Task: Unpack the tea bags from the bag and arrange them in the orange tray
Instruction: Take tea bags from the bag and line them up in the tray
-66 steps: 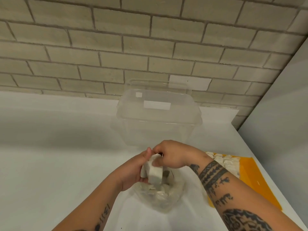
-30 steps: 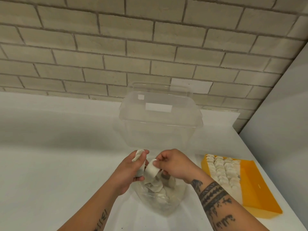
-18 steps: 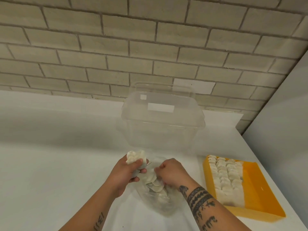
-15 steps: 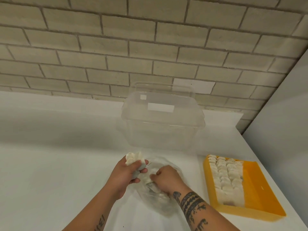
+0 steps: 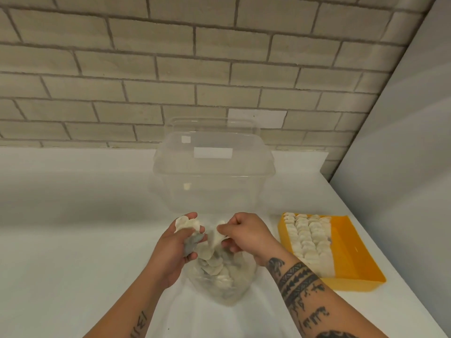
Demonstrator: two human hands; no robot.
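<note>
Hands point(image 5: 175, 242) point(image 5: 244, 235) each pinch tea bags point(image 5: 185, 224) above the bag point(image 5: 219, 276).

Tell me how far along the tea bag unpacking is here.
Partly done. The orange tray already holds neat rows of tea bags across its left part; its right part is bare. In hand: the left hand holds a small bunch, and the right hand pinches another above the clear bag. Left: that bag still holds many, and the tray's bare part needs filling.
</note>
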